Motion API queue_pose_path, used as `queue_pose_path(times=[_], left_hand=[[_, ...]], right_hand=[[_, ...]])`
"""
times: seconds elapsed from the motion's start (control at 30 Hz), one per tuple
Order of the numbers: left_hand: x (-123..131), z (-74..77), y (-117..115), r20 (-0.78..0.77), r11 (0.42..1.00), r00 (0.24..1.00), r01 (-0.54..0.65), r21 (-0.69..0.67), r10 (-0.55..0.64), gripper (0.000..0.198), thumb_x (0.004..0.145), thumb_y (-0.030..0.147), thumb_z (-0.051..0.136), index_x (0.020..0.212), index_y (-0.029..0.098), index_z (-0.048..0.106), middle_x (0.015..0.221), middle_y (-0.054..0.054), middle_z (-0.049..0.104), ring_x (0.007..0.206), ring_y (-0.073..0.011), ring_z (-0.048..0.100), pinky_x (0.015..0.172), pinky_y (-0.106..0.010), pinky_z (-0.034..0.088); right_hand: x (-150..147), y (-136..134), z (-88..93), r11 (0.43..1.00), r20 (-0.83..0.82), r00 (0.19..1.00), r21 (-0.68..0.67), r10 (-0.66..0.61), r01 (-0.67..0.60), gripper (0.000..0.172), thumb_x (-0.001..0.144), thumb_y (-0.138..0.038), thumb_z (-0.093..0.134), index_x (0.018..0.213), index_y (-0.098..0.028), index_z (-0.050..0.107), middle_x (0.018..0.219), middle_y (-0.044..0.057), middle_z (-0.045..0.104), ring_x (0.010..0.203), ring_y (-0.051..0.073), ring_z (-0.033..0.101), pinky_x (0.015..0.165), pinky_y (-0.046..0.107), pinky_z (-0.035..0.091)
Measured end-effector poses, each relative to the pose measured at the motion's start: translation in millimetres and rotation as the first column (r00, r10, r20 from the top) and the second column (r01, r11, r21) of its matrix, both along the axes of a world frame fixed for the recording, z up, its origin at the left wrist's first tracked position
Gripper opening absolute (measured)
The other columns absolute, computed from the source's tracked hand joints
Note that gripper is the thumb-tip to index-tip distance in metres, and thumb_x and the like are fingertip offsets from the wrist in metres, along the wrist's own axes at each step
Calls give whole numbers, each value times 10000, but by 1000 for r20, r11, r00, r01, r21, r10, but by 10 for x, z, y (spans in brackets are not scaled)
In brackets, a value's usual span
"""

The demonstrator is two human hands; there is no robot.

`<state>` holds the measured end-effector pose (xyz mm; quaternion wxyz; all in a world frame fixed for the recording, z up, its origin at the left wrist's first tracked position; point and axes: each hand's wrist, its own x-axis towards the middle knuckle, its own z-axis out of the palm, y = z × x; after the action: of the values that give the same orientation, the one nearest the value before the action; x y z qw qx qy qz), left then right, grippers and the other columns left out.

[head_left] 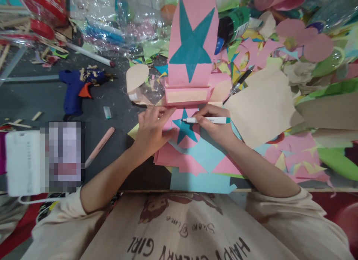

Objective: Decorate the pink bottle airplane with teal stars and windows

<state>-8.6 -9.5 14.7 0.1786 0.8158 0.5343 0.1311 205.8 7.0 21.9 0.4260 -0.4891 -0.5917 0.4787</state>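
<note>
In my right hand [214, 124] is a white marker [218, 120] with a teal end, its tip touching a small teal star [186, 131] on pink paper. My left hand [155, 127] lies on the left side of that paper, fingers apart, thumb beside the star. Joined above it stands a pink paper piece [175, 47] bearing a larger teal star [192, 38]. Across its lower part runs a beige strip [187, 95]. Under my hands are layered pink sheets [170, 159] and a light blue sheet [201, 181].
At left lie a blue glue gun [73, 90], a small pen cap [107, 112], a pink marker [100, 146] and a white power strip [24, 163]. A beige paper sheet [260, 107] and a craft knife [242, 81] lie at right among paper scraps. Behind is clear plastic wrap [103, 25].
</note>
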Motion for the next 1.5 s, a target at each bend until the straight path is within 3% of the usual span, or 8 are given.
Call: queue_pose_path(times=[0.3,0.6,1.07,1.27,1.37,1.5], left_hand=[[-6,-3,0,11,1000,1000,1,-7,-1,610,945,633,475,1395,234,574,1191,-137,600,1108,-318,529,932,-427,371],[12,35,-3,7,1000,1000,-2,-28,2,575,950,577,505,1392,217,578,1191,-147,600,1111,-324,531,954,-442,367],[8,17,-5,21,1000,1000,-4,-2,4,578,953,587,496,1380,208,589,1179,-147,604,1097,-316,541,941,-437,375],[3,9,-9,14,1000,1000,-4,1,4,577,950,595,492,1385,228,583,1178,-143,609,1097,-317,543,950,-437,370],[-5,-7,-11,10,1000,1000,0,18,0,569,959,587,473,1385,226,586,1183,-145,612,1087,-316,545,949,-439,368],[-16,-41,-13,2,1000,1000,2,29,-2,547,960,568,482,1386,240,585,1197,-138,617,1086,-307,542,939,-423,372]], right_hand=[[8,1,6,999,74,997,-42,35,-32,149,754,-254,644,614,-208,624,570,-8,636,537,138,563,505,267,428],[-8,3,14,999,36,999,-33,-10,12,124,729,-238,619,610,-208,630,577,-7,650,535,136,571,501,259,435],[-19,-10,-15,997,5,997,-14,80,-80,151,792,-305,658,679,-204,660,629,-2,673,579,139,617,555,268,489],[-1,16,21,1000,31,1000,-31,4,-3,168,768,-289,638,621,-209,626,573,-18,640,527,128,578,509,252,457],[39,-6,-10,998,21,999,42,46,-47,245,818,-366,650,631,-209,640,601,-3,652,545,135,597,519,264,470],[185,-152,-71,982,40,994,155,101,-106,466,889,-651,530,831,-238,738,656,35,677,566,171,627,539,319,507]])
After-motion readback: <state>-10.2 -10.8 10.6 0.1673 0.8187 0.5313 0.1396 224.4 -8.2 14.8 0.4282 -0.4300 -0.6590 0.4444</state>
